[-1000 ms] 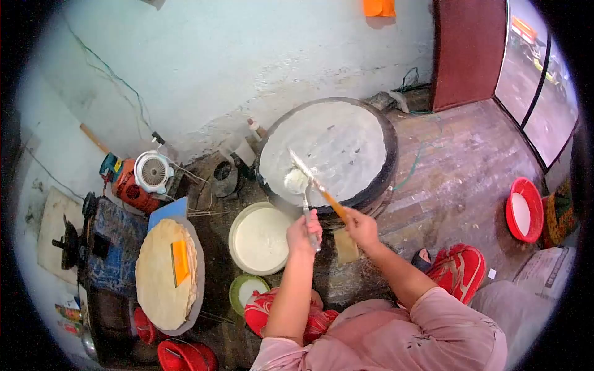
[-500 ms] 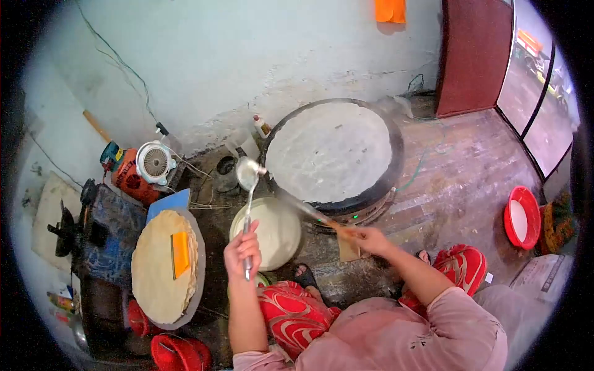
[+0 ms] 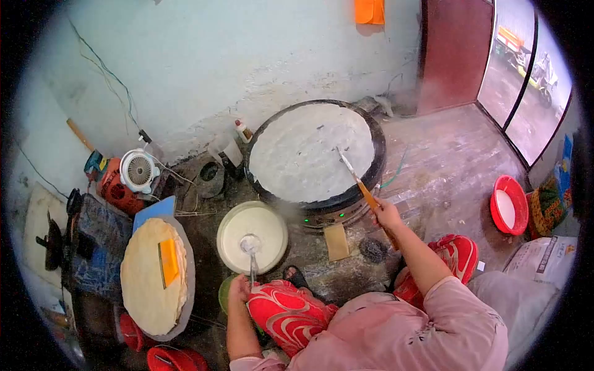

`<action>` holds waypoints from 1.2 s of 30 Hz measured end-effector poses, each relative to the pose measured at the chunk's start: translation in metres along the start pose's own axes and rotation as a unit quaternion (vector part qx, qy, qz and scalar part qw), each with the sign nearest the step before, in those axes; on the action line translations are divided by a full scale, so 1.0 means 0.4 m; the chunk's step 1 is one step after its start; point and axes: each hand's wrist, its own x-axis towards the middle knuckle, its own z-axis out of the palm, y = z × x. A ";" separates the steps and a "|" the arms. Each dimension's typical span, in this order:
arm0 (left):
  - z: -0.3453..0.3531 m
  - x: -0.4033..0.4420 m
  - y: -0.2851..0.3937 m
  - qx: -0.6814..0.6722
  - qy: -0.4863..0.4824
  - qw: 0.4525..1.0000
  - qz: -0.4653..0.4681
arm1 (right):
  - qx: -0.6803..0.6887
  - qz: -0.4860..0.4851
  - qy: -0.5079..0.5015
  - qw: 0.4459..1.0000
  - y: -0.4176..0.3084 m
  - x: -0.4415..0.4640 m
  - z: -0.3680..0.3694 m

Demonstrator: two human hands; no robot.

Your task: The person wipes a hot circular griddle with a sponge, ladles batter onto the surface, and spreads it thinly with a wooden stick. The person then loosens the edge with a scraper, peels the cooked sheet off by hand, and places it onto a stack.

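Head view. The fingers of the right hand [image 3: 388, 215] wrap the handle of a spatula [image 3: 357, 180], its length presumably keeping them clear of the griddle [image 3: 378, 154]. The ladle [image 3: 250, 243] points over the bowl [image 3: 219, 242], likely to catch drips; whether the left hand [image 3: 237, 289], beside its handle, grips it cannot be told.

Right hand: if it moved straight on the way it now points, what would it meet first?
The right hand would likely meet the round griddle's dark rim first, though one view leaves depth unclear and it might pass above.
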 end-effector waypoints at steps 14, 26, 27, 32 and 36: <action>0.494 -0.422 0.265 -0.154 -0.019 0.960 0.234 | 0.109 0.049 0.041 0.992 0.020 0.046 0.018; 0.723 -0.271 0.185 -0.111 -0.153 0.979 0.079 | -0.053 -0.008 0.075 0.996 0.038 0.186 0.000; 0.723 -0.263 0.175 -0.113 -0.152 0.979 0.076 | -0.162 -0.067 0.124 0.977 0.038 0.196 0.010; 0.749 -0.286 0.177 -0.066 -0.169 0.979 0.097 | -0.336 -0.115 0.119 0.927 -0.006 0.189 0.054; 0.749 -0.279 0.172 -0.056 -0.168 0.979 0.103 | 0.095 0.011 -0.018 0.995 -0.001 0.163 0.005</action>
